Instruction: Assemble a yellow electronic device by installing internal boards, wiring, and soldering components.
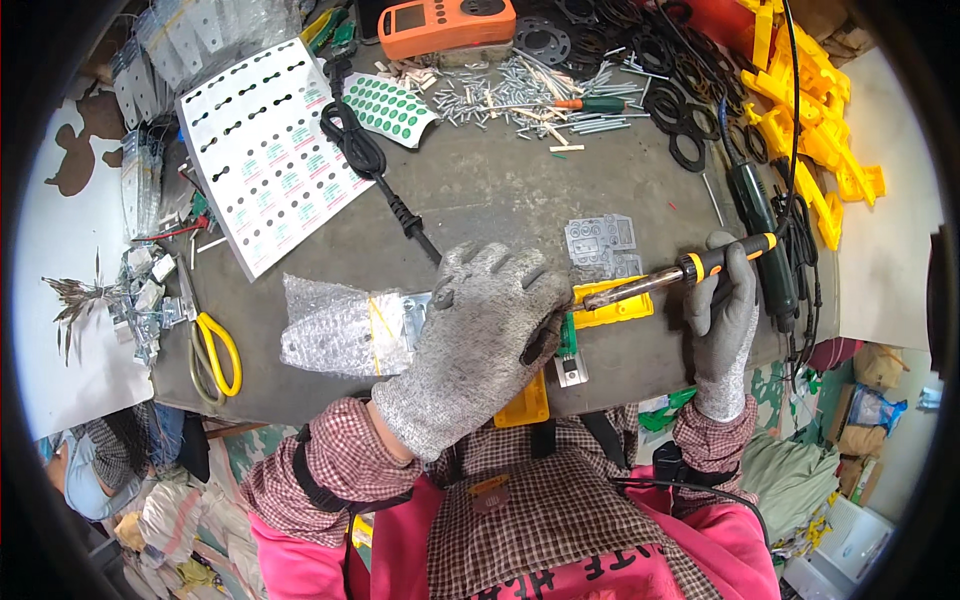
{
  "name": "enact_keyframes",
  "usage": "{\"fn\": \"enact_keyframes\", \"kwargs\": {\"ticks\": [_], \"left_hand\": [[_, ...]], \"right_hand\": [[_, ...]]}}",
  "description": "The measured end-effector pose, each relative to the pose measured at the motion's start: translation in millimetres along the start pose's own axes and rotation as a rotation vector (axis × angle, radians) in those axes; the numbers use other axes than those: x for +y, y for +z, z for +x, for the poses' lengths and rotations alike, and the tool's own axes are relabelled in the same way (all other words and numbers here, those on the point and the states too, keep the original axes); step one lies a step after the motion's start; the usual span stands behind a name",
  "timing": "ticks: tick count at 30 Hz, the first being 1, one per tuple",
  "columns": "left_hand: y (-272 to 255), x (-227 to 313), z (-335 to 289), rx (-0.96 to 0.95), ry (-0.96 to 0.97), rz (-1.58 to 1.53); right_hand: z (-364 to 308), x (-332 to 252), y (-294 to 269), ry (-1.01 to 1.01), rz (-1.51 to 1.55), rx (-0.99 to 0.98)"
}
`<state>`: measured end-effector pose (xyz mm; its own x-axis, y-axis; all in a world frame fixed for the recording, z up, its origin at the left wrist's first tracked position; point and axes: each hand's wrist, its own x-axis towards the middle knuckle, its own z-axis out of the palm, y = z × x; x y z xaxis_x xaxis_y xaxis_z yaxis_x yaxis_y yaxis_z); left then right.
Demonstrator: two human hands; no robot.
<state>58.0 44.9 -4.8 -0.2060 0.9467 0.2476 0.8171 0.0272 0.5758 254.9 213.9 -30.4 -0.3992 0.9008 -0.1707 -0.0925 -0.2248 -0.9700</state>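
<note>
My right hand (728,310), in a grey glove, grips a soldering iron (712,262) by its black and orange handle. The iron's metal barrel points left, and its tip ends beside my left hand (480,340). That hand, also gloved, is closed with its fingers curled; what they hold is hidden beneath them. Right by its thumb is a green circuit board (568,340), with a small metal plate (572,371) at its lower end. A yellow plastic casing (625,303) lies under the iron's barrel, and another yellow part (524,402) shows below my left hand.
Left are a bubble-wrap bag (335,330), yellow-handled scissors (215,350) and a sticker sheet (270,160). A black cable (400,210) reaches my left hand. Behind lie screws (500,95) and an orange meter (440,28). Right are a green-black tool (760,240) and yellow casings (815,120).
</note>
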Motion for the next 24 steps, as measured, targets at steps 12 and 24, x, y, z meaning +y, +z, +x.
{"fn": "enact_keyframes", "kwargs": {"ticks": [12, 24], "left_hand": [[2.9, -1.8, -1.1, 0.026, 0.027, 0.025], [1.4, -0.7, -1.4, 0.021, 0.024, 0.025]], "right_hand": [[1.0, 2.1, -2.2, -0.005, -0.054, 0.017], [1.4, 0.9, -1.3, -0.008, -0.151, 0.103]]}}
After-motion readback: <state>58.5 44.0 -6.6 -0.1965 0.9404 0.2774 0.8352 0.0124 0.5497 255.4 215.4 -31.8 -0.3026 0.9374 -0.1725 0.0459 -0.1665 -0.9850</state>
